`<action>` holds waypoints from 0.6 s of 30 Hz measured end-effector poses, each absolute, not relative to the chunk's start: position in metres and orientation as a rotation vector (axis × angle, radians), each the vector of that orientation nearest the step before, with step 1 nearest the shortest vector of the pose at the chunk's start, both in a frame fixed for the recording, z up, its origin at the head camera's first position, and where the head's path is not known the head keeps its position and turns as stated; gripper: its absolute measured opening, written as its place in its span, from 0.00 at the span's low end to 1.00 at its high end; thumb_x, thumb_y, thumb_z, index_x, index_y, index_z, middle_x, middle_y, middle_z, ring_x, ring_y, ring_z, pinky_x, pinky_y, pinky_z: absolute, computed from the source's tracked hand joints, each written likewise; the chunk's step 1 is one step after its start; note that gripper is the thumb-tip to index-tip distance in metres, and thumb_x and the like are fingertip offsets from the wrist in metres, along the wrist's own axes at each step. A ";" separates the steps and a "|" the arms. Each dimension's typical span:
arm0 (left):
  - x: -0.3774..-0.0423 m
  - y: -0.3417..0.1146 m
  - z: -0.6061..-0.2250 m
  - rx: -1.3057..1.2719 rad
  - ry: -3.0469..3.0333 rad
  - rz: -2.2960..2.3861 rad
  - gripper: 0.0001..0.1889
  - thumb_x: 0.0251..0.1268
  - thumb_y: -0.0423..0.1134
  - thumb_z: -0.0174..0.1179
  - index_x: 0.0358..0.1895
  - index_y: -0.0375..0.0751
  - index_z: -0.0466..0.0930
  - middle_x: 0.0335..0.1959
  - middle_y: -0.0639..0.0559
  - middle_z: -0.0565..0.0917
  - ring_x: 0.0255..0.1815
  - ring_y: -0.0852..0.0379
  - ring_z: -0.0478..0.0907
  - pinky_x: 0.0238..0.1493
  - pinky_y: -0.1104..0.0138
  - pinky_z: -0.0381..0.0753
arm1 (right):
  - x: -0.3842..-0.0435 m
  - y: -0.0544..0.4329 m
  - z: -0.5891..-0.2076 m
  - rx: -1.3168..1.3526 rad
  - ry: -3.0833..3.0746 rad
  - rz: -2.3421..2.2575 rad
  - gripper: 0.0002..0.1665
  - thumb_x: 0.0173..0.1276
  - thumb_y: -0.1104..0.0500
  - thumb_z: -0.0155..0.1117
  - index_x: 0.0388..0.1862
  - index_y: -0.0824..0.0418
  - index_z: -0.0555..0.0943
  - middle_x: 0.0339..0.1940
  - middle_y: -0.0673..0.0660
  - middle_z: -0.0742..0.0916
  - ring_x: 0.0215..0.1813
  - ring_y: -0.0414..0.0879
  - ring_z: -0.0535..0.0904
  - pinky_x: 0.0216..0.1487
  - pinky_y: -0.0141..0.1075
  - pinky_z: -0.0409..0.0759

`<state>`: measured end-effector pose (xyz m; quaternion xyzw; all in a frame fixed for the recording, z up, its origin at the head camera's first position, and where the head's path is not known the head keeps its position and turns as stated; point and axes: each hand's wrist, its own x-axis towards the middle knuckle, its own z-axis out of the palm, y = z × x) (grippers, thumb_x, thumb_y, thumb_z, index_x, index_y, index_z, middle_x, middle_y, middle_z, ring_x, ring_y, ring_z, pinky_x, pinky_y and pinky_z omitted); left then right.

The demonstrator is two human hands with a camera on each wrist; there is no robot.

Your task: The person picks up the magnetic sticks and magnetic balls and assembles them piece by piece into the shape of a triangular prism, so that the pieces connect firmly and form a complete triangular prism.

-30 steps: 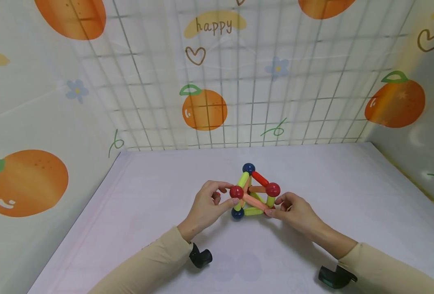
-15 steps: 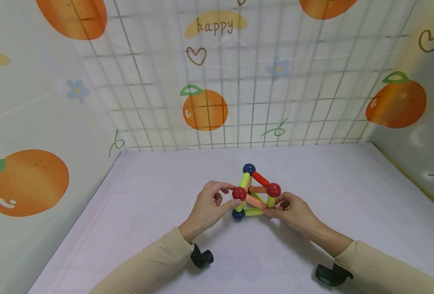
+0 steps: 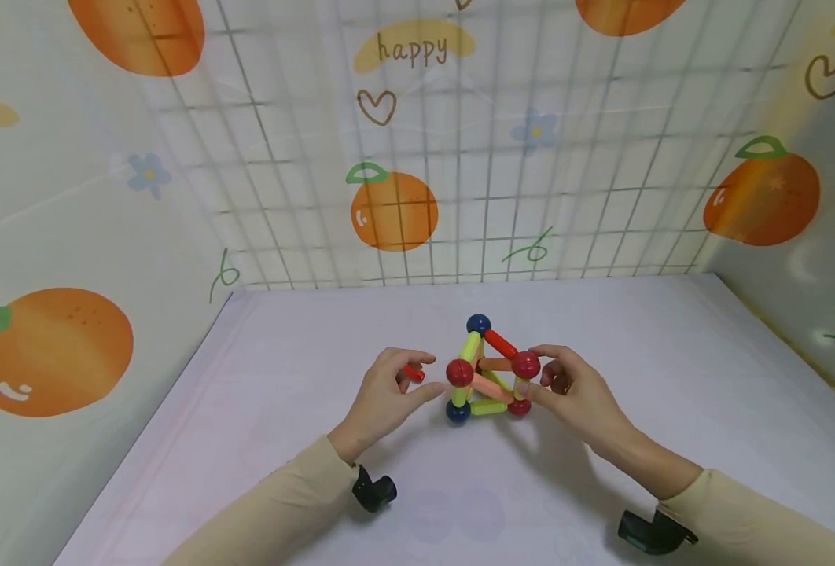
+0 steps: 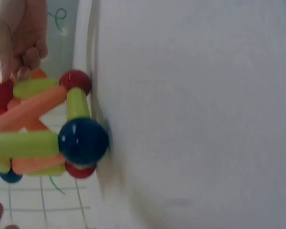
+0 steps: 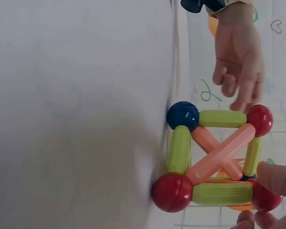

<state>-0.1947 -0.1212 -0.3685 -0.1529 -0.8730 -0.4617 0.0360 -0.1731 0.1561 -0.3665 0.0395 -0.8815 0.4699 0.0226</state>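
Note:
A cube-like frame of magnetic balls and sticks stands on the table in the head view. A salmon stick (image 3: 491, 387) crosses its front from the upper-left red ball (image 3: 459, 373) to the lower-right red ball (image 3: 520, 406). Green sticks (image 5: 222, 194) form several of its edges. My right hand (image 3: 583, 401) pinches the upper-right red ball (image 3: 526, 365), index finger on top and thumb below. My left hand (image 3: 382, 397) is just left of the frame, apart from it, with a short red stick (image 3: 413, 374) held in its curled fingers. Thumb and index finger are spread.
A white-covered table (image 3: 304, 338) lies under the frame. Behind it, a wire grid wall (image 3: 481, 181) shows through a printed curtain with oranges. Black wrist cameras (image 3: 375, 489) hang below both sleeves.
My left hand has let go of the upper-left ball and drawn left, showing the red stick. My right hand has moved up from the lower-right ball to the upper-right one.

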 end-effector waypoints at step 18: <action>-0.229 -0.173 -0.392 -0.278 -3.073 -0.988 0.28 0.63 0.37 0.62 0.68 0.49 0.73 0.54 0.37 0.73 0.50 0.49 0.73 0.54 0.54 0.74 | -0.170 0.157 -0.364 0.119 -2.710 1.466 0.35 0.62 0.49 0.72 0.66 0.53 0.72 0.38 0.57 0.78 0.38 0.47 0.70 0.28 0.31 0.71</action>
